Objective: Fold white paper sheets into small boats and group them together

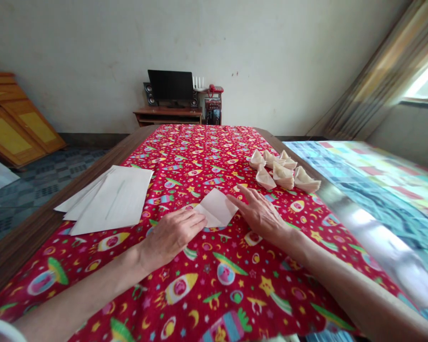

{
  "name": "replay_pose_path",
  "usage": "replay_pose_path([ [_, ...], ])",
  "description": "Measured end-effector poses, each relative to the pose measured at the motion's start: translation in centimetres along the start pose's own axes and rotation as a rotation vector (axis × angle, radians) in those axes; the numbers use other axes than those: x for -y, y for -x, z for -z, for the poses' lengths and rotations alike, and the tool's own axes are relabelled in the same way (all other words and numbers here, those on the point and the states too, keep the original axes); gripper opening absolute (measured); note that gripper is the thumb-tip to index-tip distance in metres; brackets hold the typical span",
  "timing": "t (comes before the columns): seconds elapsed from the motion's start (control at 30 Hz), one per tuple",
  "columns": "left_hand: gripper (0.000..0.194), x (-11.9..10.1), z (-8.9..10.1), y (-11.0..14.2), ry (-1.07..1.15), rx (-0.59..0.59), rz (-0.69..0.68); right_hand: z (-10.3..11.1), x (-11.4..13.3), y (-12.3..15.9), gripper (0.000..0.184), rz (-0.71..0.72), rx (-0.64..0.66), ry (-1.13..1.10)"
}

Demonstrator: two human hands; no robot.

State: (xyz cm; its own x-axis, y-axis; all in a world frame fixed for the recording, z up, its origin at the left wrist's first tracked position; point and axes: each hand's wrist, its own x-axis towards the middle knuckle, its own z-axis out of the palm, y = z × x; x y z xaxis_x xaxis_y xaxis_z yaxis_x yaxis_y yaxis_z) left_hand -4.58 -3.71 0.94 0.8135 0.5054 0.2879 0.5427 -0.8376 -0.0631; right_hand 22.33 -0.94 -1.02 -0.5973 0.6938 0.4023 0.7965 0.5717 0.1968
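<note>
Left hand (180, 230): fingers together on left corner of paper (217, 206); cannot tell whether pinching. Right hand (258, 209): fingers apart, thumb at right corner. Paper: creased, on cloth (199, 156), midway between table's (28, 237) side edges. Sheets (123, 194): near left edge. Paper boats (283, 175): near right edge.

No text, label, brand or number can be read. The top white rectangular paper sheet (128, 202) of the fanned stack carries one long, faint greenish stroke (115, 199), forming no readable letter or number. Any markings on the small red telephone (216, 89) or black flat-screen monitor (171, 87) are too small to tell.
</note>
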Motion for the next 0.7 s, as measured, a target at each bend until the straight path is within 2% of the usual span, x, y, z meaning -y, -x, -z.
replay_pose_path([
  [0.13,0.029,1.8,-0.4,-0.3,-0.077,-0.106,-0.018,0.4,-0.1,-0.2,0.027,0.202,-0.076,-0.027],
  [0.27,0.03,3.8,-1.0,-1.2,-0.153,-0.143,0.006,1.7,1.7,-0.1,0.024,0.394,-0.233,-0.048],
  [0.37,0.03,4.5,-1.6,-1.8,-0.119,-0.121,0.03,2.3,3.4,-0.2,0.021,0.481,-0.2,-0.097],
  [0.5,0.036,3.7,-2.3,-1.4,-0.04,-0.104,0.037,2.3,4.2,-0.4,0.023,0.485,-0.051,-0.189],
  [0.7,0.046,1.3,-2.5,1.1,0.102,-0.085,0.048,1.6,3.9,-0.2,0.021,0.336,-0.003,-0.484],
])
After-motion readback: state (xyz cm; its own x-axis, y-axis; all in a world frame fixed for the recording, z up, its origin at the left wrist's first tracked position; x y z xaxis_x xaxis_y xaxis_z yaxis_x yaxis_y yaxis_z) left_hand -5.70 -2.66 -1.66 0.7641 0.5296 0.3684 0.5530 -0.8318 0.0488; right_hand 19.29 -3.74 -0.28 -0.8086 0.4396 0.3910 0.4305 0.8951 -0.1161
